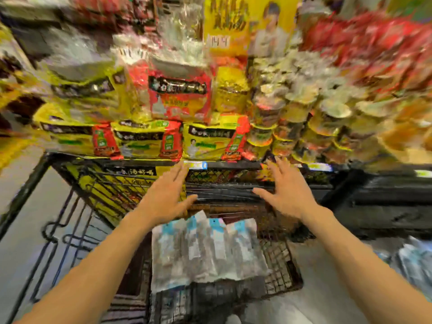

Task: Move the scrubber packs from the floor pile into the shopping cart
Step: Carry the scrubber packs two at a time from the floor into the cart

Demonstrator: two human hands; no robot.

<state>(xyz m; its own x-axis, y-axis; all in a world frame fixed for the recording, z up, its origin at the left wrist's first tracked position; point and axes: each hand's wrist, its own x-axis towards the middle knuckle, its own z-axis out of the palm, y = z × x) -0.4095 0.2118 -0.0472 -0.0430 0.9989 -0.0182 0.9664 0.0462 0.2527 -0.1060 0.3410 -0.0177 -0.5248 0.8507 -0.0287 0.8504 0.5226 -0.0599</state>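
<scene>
Four or so flat white-and-blue plastic scrubber packs (205,249) lay fanned side by side in the black wire shopping cart (282,260), long axes running from six toward twelve o'clock, blue header ends at twelve; blur made the count uncertain. Above them, the left hand (167,195) and right hand (286,192) hovered spread wide, fingers straight, holding nothing. More pale packs (413,260) lay on the floor at three o'clock.

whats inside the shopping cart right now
A bundle of pale scrubber packs lies in the shopping cart. What lies under them is covered. Both hands hover open above.
</scene>
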